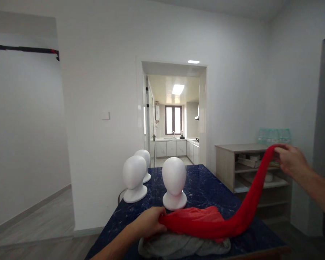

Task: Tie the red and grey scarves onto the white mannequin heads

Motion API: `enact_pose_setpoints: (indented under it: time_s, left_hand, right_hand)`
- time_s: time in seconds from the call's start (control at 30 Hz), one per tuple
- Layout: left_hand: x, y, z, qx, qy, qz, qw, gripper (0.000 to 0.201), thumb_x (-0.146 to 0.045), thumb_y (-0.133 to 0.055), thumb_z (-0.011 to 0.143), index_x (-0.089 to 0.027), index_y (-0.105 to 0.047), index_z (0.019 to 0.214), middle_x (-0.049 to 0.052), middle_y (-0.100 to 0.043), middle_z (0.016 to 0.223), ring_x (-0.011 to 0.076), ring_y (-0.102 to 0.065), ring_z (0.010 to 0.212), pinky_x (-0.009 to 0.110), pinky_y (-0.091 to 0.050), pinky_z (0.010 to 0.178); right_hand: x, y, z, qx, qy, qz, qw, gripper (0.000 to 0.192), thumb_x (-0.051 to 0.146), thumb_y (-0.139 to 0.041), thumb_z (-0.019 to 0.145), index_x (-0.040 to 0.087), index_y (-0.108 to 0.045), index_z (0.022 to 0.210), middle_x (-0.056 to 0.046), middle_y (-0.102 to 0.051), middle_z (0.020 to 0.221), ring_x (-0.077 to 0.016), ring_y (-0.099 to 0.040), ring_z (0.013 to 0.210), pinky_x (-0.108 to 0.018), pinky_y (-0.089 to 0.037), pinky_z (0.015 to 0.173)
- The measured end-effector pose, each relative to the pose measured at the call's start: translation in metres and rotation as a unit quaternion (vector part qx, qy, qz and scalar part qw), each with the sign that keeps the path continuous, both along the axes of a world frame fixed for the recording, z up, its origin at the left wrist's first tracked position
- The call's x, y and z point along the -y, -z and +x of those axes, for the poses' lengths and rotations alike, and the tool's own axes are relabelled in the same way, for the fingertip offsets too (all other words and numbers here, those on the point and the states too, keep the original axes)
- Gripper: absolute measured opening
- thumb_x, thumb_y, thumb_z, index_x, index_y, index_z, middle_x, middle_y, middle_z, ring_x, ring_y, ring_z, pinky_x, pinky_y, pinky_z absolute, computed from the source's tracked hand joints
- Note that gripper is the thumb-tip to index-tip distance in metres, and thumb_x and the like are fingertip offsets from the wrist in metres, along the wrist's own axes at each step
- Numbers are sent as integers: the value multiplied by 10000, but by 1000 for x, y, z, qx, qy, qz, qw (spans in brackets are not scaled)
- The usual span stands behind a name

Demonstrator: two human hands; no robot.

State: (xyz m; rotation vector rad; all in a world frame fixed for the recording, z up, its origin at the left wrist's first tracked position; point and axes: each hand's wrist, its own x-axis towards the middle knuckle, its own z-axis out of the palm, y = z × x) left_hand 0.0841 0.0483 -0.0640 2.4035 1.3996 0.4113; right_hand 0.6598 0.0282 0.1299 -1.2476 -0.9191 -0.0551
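A long red cloth (243, 213), perhaps a scarf, stretches between my two hands. Its left end is pinched in my left hand (150, 221), low over the table. My right hand (291, 159) grips the other end, raised to the right at about the height of the shelf top. Under the red cloth lie a lighter coral-red cloth (203, 213) and a grey cloth (184, 246), in a pile at the near edge. Just beyond the pile stands a white foam mannequin head (174, 177), upright and bare.
Two more white mannequin heads, a nearer one (134, 173) and a farther one (144, 160), stand at the left of the dark blue marbled table (203, 184). A wooden shelf unit (224, 159) with bottles (273, 135) on top stands at the right. A doorway opens onto a kitchen.
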Motion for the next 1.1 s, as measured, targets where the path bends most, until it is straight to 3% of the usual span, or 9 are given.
enact_pose_setpoints:
  time_s: [0.13, 0.27, 0.43, 0.57, 0.73, 0.87, 0.93, 1.0, 1.1]
  left_hand:
    - [2, 0, -2, 20, -7, -51, 998, 357, -326, -793, 653, -275, -767, 1005, -5, -782, 1006, 274, -722, 919, 287, -511, 707]
    - [4, 6, -4, 39, -25, -85, 995, 436, -280, -788, 640, -275, -761, 1075, -9, -783, 987, 271, -728, 904, 287, -518, 693]
    - [1, 11, -14, 100, 0, -90, 991, 584, -271, -842, 632, -260, -724, 1204, 4, -772, 1163, 271, -702, 1060, 309, -551, 882]
    - [-2, 15, -31, 133, 35, -70, 988, 360, -230, -687, 783, -228, -743, 1139, 20, -790, 1156, 254, -704, 1058, 315, -554, 930]
    - [-17, 33, -66, 95, -33, -29, 994, 322, -175, -542, 824, -209, -764, 1055, 32, -809, 1068, 235, -732, 1027, 307, -547, 932]
    - [-43, 45, -69, 139, -91, -4, 986, 324, -222, -535, 867, -183, -740, 1115, 85, -798, 1149, 248, -730, 1089, 331, -534, 991]
    - [-58, 49, -55, 190, -94, -11, 977, 427, -316, -603, 875, -153, -679, 1262, 133, -758, 1271, 277, -706, 1179, 359, -521, 1042]
    - [-73, 50, -35, 230, -99, -28, 968, 675, -383, -715, 819, -127, -566, 1426, 192, -650, 1453, 323, -623, 1339, 391, -487, 1109]
    - [-96, 48, -1, 252, -117, -47, 960, 1026, -376, -869, 680, -106, -406, 1555, 261, -450, 1622, 393, -448, 1503, 444, -420, 1187]
  right_hand:
    - [-24, 9, -94, -22, -153, 31, 988, 168, 146, -549, 827, 210, -520, 979, -14, -608, 862, -126, -598, 697, -257, -525, 677]
    - [-39, 46, -218, -2, -250, 51, 967, 208, 188, -575, 791, 221, -582, 995, -17, -660, 915, -177, -623, 773, -279, -522, 695]
    - [-27, 136, -373, 94, -396, 18, 913, 247, 132, -512, 779, 259, -594, 975, 8, -677, 857, -211, -645, 810, -323, -523, 749]
    - [-5, 222, -441, 262, -423, -86, 863, 422, 95, -512, 747, 309, -608, 1098, -5, -730, 1039, -235, -689, 941, -331, -536, 803]
    - [5, 286, -431, 436, -369, -98, 815, 737, 283, -646, 824, 297, -479, 1542, -128, -567, 1542, -396, -615, 1256, -511, -476, 1060]
    - [10, 281, -395, 491, -373, -103, 781, 790, 506, -747, 820, 256, -528, 1537, -144, -599, 1525, -462, -533, 1355, -589, -376, 1157]
    - [10, 258, -369, 468, -360, -83, 802, 677, 494, -693, 896, 276, -543, 1519, -117, -622, 1501, -399, -557, 1341, -535, -375, 1163]
    - [3, 227, -330, 401, -296, -60, 865, 446, 414, -570, 997, 295, -605, 1425, -90, -666, 1418, -330, -589, 1277, -475, -401, 1119]
    - [-29, 196, -250, 284, -150, -55, 945, 310, 432, -444, 1048, 230, -672, 988, -94, -717, 974, -284, -634, 943, -403, -454, 881]
